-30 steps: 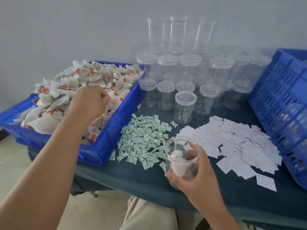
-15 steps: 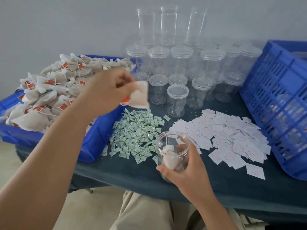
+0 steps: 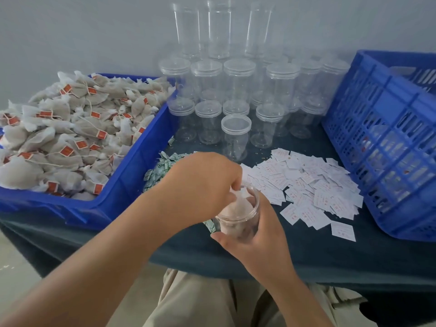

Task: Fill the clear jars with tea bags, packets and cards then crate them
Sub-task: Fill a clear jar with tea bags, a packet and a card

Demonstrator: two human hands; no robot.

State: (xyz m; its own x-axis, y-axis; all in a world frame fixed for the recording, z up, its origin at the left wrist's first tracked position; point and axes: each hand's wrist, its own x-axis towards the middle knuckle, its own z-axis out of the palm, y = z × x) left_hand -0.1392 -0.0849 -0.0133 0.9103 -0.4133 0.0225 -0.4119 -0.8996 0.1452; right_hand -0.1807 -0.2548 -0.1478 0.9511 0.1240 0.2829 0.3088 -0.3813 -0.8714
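My right hand (image 3: 254,234) grips an open clear jar (image 3: 238,223) just above the table's near edge. Over the jar's mouth, my left hand (image 3: 200,185) pinches a white tea bag (image 3: 240,204) that is partly inside the jar, on top of other bags. A blue tray (image 3: 132,185) piled with tea bags (image 3: 70,138) lies at the left. Small green packets (image 3: 162,166) lie in a heap behind my left hand, mostly hidden by it. White cards (image 3: 306,185) are spread at the right.
Several lidded clear jars (image 3: 236,135) stand at the back of the dark table (image 3: 306,251), with taller stacked ones behind them against the wall. A blue slatted crate (image 3: 389,142) stands at the right edge, with jars dimly visible inside.
My left hand went from the tea bag tray, carrying one bag rightward and down, and now holds it in the jar's mouth. My right hand kept hold of the jar.
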